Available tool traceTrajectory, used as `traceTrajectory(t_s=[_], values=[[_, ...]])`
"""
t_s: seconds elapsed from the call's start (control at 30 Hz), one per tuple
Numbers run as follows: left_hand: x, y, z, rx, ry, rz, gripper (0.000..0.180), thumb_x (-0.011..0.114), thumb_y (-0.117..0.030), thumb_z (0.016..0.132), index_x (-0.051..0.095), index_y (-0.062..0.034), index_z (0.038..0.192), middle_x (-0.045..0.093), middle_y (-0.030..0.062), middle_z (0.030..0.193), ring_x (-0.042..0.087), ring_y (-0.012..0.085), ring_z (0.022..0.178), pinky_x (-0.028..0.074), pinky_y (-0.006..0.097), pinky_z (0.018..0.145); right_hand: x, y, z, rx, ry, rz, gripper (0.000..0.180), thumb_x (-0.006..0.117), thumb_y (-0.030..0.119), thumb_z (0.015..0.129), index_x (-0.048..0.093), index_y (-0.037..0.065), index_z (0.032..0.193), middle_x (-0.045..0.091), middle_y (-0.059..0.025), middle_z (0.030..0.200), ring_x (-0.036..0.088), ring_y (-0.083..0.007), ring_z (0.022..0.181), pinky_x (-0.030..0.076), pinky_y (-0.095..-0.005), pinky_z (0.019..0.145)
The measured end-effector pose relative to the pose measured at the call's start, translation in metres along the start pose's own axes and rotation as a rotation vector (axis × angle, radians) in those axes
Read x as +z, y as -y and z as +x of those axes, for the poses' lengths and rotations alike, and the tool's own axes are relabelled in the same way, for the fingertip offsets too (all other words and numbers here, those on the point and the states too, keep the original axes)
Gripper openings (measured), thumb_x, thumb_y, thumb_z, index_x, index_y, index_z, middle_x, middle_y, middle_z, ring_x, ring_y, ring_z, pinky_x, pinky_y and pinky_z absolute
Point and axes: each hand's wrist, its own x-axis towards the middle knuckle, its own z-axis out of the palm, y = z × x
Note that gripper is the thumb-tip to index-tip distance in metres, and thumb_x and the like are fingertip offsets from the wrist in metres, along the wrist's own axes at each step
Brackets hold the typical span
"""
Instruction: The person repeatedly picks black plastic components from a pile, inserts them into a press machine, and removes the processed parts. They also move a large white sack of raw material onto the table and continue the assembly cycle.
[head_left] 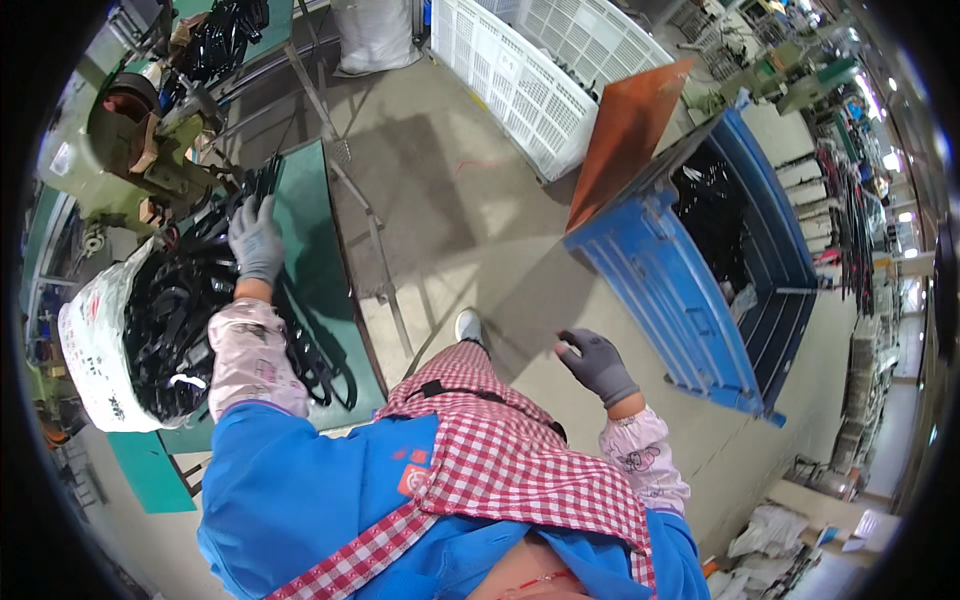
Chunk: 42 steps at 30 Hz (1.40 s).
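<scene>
Probably light, bendy and slick, the black strips [178,300] fill the white sack [92,350]; I'd hold them mid-length. Just right of it, my left grip [256,240] covers some, pinching or not I can't tell; well right, my right grip [598,368] hangs loosely parted.

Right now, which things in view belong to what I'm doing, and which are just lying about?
Seemingly in use:
Black parts, on the table and at your left hand
Green table, under them
White sack by your left arm, filled with black parts

Seemingly just about:
Blue bin, though black things lie inside
White crates
Brown board
</scene>
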Motion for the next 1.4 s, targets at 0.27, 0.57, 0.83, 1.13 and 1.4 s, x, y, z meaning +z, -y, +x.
traceTrajectory(t_s=[0.27, 0.57, 0.83, 1.13, 1.4], values=[[-0.004, 0.078, 0.065, 0.068, 0.743, 0.266, 0.045, 0.058, -0.01, 0.084, 0.065, -0.0285, 0.124, 0.043, 0.0103, 0.15, 0.043, 0.0349, 0.135, 0.04, 0.044, 0.108, -0.03, -0.085, 0.092, 0.311, 0.273, -0.005, 0.052, 0.056, 0.047, 0.09, 0.067, 0.007, 0.121, 0.067, -0.0183, 0.12, 0.063, -0.034, 0.113, 0.048, -0.0408, 0.098], [-0.029, 0.082, 0.114, -0.028, 0.521, 0.23, 0.039, 0.072, -0.012, 0.072, 0.065, -0.0167, 0.11, 0.059, 0.008, 0.131, 0.046, 0.0329, 0.13, 0.032, 0.05, 0.112, -0.118, -0.077, 0.363, 0.041, 0.443, -0.232, 0.054, 0.05, 0.053, 0.093, 0.067, 0.01, 0.12, 0.067, -0.0185, 0.12, 0.062, -0.0355, 0.114, 0.046, -0.0429, 0.1], [-0.062, -0.056, 0.221, -0.641, 0.063, -0.807, 0.029, 0.068, -0.001, 0.087, 0.058, -0.002, 0.115, 0.066, 0.0098, 0.104, 0.062, 0.0185, 0.093, 0.05, 0.031, 0.086, -0.19, 0.1, 0.675, -0.406, 0.531, -0.265, 0.049, 0.053, 0.049, 0.093, 0.068, 0.009, 0.115, 0.067, -0.0189, 0.117, 0.062, -0.0392, 0.108, 0.049, -0.0465, 0.093], [-0.015, -0.145, 0.302, -1.058, 0.11, -1.504, 0.053, 0.06, -0.009, 0.092, 0.045, -0.0024, 0.142, 0.065, 0.0063, 0.104, 0.061, 0.0147, 0.094, 0.049, 0.029, 0.086, -0.075, 0.463, 0.804, -1.13, 0.612, -0.128, 0.041, 0.063, 0.041, 0.09, 0.067, 0.011, 0.118, 0.069, -0.011, 0.117, 0.063, -0.0321, 0.111, 0.049, -0.0415, 0.095], [-0.025, -0.072, 0.347, -0.872, 0.004, -1.102, 0.069, 0.074, -0.023, 0.087, 0.041, -0.0019, 0.143, 0.066, 0.0152, 0.101, 0.064, 0.024, 0.089, 0.05, 0.033, 0.082, 0.057, 0.634, 0.798, -1.37, 0.635, 0.174, 0.033, 0.064, 0.029, 0.089, 0.067, 0.008, 0.113, 0.066, -0.0125, 0.116, 0.062, -0.0314, 0.109, 0.049, -0.0404, 0.095]])
